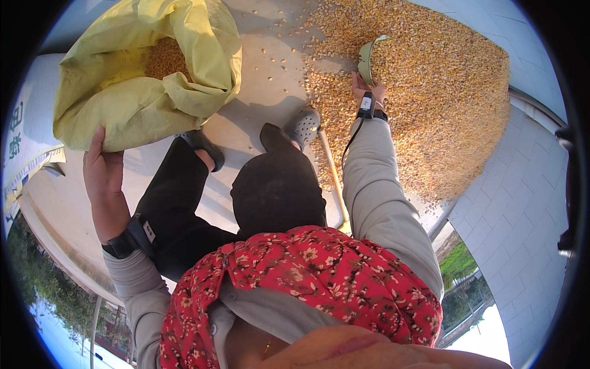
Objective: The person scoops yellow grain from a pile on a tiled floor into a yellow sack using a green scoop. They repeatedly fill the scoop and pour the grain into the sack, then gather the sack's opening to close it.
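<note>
At the upper right, my right hand (368,90) grips a light green bowl (365,62), tilted on its side with its rim against a large heap of corn kernels (433,92). On the left, my left hand (103,168) holds the near edge of a yellow woven sack (124,110), with the thumb on the outside and the other fingers partly hidden under it. The sack's mouth gapes, and corn kernels (168,60) lie inside it.
A wooden handle (333,173) lies on the concrete floor (262,78) beside my right shoe (304,124). Loose kernels are scattered between sack and heap. A white printed sack (34,106) stands at the far left. A tiled wall (502,184) borders the heap on the right.
</note>
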`<state>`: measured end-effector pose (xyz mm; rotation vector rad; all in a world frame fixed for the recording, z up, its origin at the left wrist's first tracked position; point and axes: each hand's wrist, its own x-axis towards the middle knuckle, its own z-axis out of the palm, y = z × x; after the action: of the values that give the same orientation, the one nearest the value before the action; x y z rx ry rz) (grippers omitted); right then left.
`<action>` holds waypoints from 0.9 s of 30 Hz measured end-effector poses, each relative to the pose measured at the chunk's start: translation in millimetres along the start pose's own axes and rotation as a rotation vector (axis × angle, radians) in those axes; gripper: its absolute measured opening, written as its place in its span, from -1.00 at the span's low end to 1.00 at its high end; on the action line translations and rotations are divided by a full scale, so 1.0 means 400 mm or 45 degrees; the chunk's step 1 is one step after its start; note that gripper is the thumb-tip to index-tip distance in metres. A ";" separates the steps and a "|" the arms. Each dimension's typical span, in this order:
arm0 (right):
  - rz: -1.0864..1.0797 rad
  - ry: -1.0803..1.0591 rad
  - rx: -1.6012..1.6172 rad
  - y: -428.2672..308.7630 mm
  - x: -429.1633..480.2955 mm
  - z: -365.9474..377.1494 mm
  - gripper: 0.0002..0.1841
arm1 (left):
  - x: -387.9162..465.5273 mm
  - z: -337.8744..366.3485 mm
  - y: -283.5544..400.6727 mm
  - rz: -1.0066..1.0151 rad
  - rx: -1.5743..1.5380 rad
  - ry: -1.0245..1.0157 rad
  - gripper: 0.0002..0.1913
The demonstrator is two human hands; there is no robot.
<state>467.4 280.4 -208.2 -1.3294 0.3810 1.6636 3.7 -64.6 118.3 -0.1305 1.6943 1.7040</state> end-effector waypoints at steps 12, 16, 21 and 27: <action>-0.009 0.020 0.209 -0.090 0.062 -0.037 -0.55 | -0.119 0.021 0.016 -0.060 0.014 0.004 -0.53; -0.338 -0.120 -0.380 -0.119 0.042 -0.090 -0.71 | -0.124 0.017 0.000 -0.059 0.039 -0.073 -0.58; -0.367 -0.046 -0.108 -0.146 -0.086 -0.064 -0.82 | -0.098 0.005 -0.019 -0.042 0.198 -0.188 -0.60; -0.358 -0.155 -0.250 -0.147 -0.283 -0.002 -0.88 | -0.088 0.002 -0.033 -0.006 0.276 -0.196 -0.60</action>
<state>511.8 256.7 -90.9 -1.3460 -0.0424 1.5627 37.0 -79.9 126.3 0.0950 1.7472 1.4754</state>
